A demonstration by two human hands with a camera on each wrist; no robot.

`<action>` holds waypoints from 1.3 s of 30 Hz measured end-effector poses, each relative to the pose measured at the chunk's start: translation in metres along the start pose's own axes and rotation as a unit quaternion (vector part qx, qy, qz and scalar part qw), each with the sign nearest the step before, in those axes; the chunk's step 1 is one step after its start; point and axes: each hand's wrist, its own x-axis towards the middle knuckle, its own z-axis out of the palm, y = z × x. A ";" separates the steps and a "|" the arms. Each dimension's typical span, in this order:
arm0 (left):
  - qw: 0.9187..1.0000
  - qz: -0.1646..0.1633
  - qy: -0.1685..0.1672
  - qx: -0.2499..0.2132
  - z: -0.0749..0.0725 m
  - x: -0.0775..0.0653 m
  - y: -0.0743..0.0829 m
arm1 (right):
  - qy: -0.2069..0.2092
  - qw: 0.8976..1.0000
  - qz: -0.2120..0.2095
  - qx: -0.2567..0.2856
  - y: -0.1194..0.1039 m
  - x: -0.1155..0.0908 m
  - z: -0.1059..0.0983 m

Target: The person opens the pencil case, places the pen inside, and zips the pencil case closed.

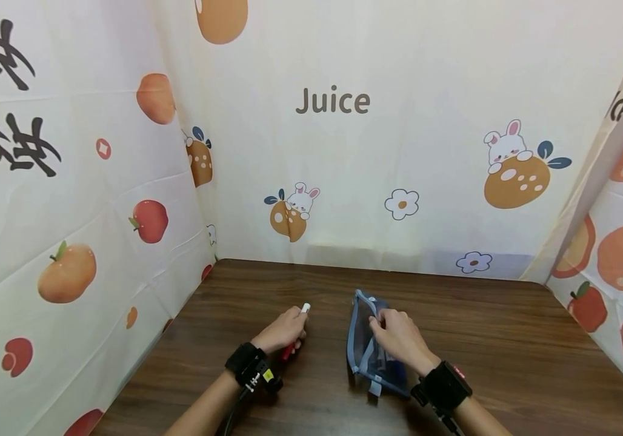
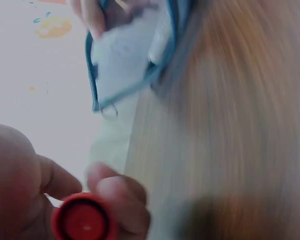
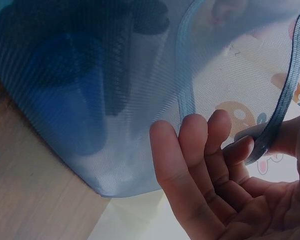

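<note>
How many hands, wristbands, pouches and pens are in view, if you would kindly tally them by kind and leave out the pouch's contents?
Hands: 2
Wristbands: 2
Pouch: 1
Pen: 1
Total: 6

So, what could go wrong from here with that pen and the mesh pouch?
The pouch might sag or tip if the right hand loses its pinch on the soft rim, and the blue object inside could then shift or slide out. The pen could slip too, since the left hand grips it around the middle with both ends sticking out. And if the pen were brought to the pouch, it might snag on that rim.
</note>
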 end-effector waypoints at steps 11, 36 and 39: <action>0.979 -0.019 -0.010 -0.202 0.051 0.015 0.014 | 0.003 1.000 0.003 0.006 0.000 0.000 0.001; 0.977 -0.015 -0.031 -0.211 0.099 0.019 0.053 | 0.013 1.000 0.010 0.004 -0.004 -0.002 0.003; 0.978 -0.018 -0.030 -0.205 0.099 0.021 0.053 | 0.012 1.000 0.011 0.004 -0.004 -0.002 0.003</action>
